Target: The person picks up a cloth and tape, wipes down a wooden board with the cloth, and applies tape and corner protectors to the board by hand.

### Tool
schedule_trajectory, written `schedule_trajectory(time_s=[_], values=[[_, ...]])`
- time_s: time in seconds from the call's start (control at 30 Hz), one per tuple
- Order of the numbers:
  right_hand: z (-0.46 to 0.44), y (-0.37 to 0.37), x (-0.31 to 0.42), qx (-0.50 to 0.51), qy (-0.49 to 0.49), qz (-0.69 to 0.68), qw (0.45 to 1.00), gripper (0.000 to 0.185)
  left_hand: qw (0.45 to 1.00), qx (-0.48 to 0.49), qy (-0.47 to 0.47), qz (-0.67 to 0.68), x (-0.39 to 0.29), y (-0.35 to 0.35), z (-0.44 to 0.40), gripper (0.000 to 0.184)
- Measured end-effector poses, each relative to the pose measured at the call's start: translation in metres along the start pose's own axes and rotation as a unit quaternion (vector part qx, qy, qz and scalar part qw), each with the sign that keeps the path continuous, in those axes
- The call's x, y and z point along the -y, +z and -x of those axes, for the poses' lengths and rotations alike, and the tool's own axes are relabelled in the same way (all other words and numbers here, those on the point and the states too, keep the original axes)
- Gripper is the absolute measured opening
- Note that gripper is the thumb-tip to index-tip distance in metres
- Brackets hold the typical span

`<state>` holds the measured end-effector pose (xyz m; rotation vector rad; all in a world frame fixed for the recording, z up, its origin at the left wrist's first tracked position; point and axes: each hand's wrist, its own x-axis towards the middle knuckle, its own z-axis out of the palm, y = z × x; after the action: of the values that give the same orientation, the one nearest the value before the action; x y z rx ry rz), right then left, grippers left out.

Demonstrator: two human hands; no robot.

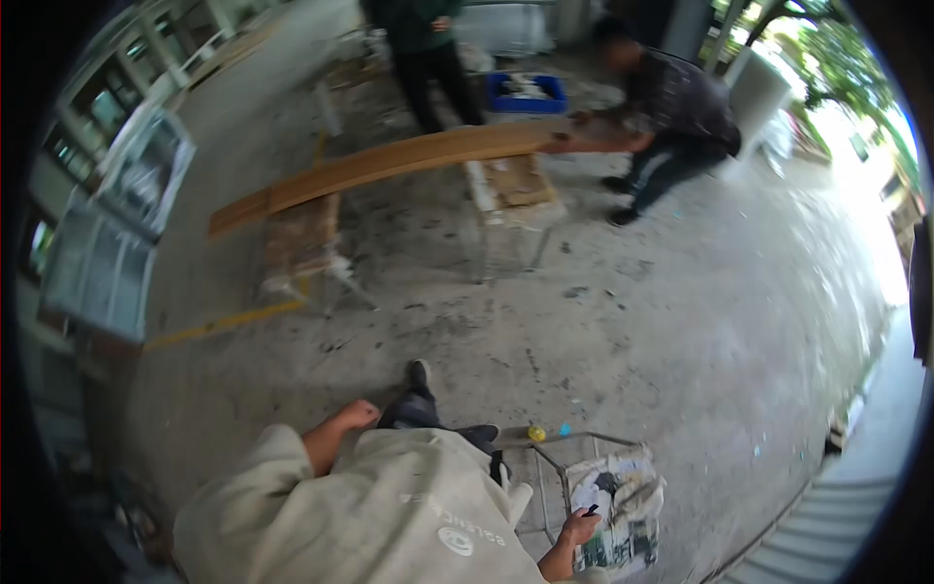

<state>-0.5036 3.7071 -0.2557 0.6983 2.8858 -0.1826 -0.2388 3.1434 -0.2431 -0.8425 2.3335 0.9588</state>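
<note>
My left hand (360, 414) hangs beside my left leg, its fingers curled in, with nothing visible in them. My right hand (582, 528) is closed on a small black object (591, 511), whose kind I cannot make out. It is over the near side of a metal-framed stool (551, 457). Paint-stained cloth or paper (618, 506) in white, dark and green patches covers the stool's top. Away from my hands, a long wooden board (389, 164) lies across two low trestles, the left trestle (302, 238) and the right trestle (516, 185).
A crouching person (681, 107) has hands at the board's right end. Another person (428, 58) stands behind the board. A blue crate (526, 92) sits on the floor behind. Framed glass panels (107, 253) lean at the left. A small yellow item (536, 433) lies near the stool.
</note>
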Motion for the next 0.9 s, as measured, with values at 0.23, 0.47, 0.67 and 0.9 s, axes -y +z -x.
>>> schedule_trajectory(time_s=[0.23,0.47,0.67,0.9], values=[[0.059,0.078,0.176,0.222,-0.484,0.003,0.846,0.042,0.991,-0.08,-0.065,0.09,0.022,-0.038,0.027,0.025],[0.164,0.028,0.376,0.436,-0.52,-0.164,0.716,0.031,0.966,-0.184,-0.108,0.146,0.093,-0.095,0.04,0.023],[0.239,0.091,0.452,0.388,-0.488,-0.122,0.772,0.046,0.936,-0.278,-0.111,0.186,0.206,-0.211,0.056,0.023],[0.375,0.082,0.537,0.368,-0.337,-0.233,0.835,0.047,0.933,-0.303,-0.072,0.179,0.273,-0.386,0.054,0.057]])
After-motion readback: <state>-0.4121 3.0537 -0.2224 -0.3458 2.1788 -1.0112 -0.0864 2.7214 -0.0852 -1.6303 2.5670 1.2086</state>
